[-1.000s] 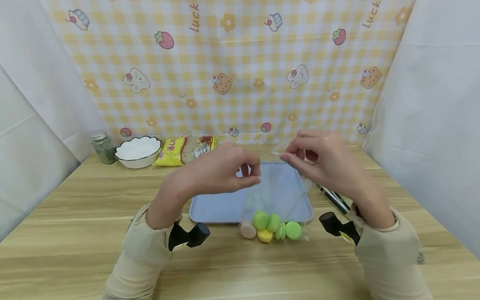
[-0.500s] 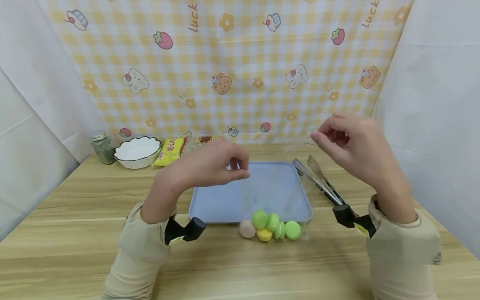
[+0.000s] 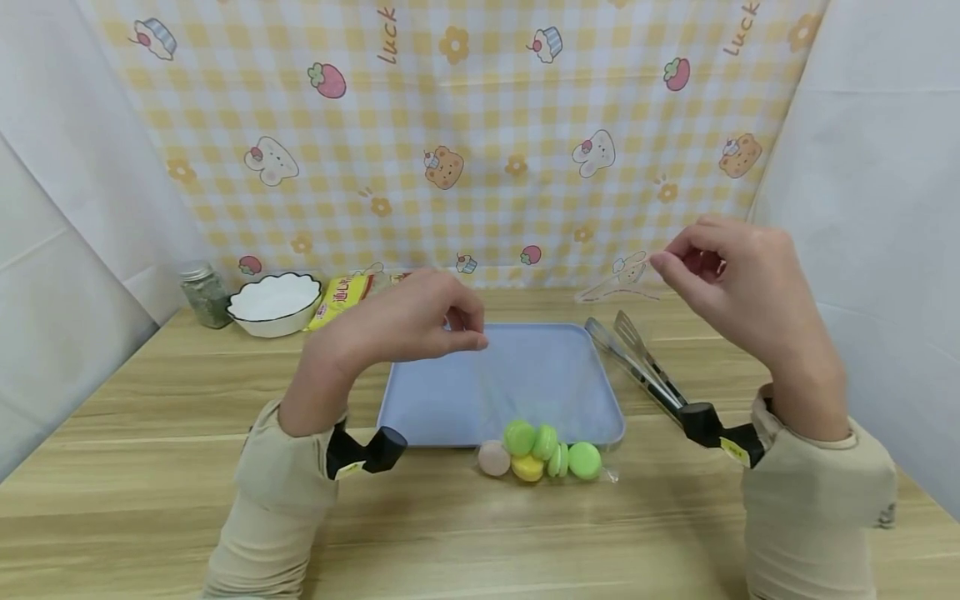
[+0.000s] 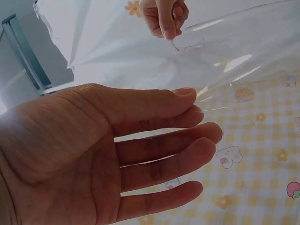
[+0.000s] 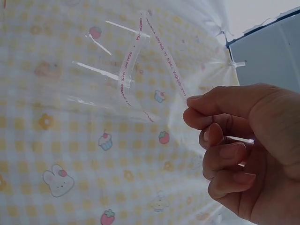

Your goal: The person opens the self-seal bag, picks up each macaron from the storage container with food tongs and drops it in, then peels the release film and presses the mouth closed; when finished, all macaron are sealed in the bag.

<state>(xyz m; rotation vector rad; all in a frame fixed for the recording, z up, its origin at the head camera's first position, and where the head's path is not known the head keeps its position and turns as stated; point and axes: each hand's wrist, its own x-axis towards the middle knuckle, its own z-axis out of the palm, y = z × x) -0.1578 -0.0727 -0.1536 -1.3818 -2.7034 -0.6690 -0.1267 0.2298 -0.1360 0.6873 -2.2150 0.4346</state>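
Observation:
A clear plastic bag hangs over the front of the blue tray. Green macarons, a yellow macaron and a pale pinkish macaron lie at its bottom. My left hand pinches the bag's upper edge between thumb and index finger, the other fingers loosely bent. Off to the right and higher, my right hand pinches the end of a thin liner strip with red print. The strip runs up from its fingertips and folds back to the bag's printed seal band, partly peeled.
The blue tray lies mid-table. Tongs and a slotted turner lie to its right. At the back left stand a jar, a white scalloped bowl and a yellow food packet, partly behind my left hand.
My right hand has moved right and slightly up, drawing the strip away from the bag's mouth. The left hand has shifted a little left and up. The macarons have stayed nearly in place.

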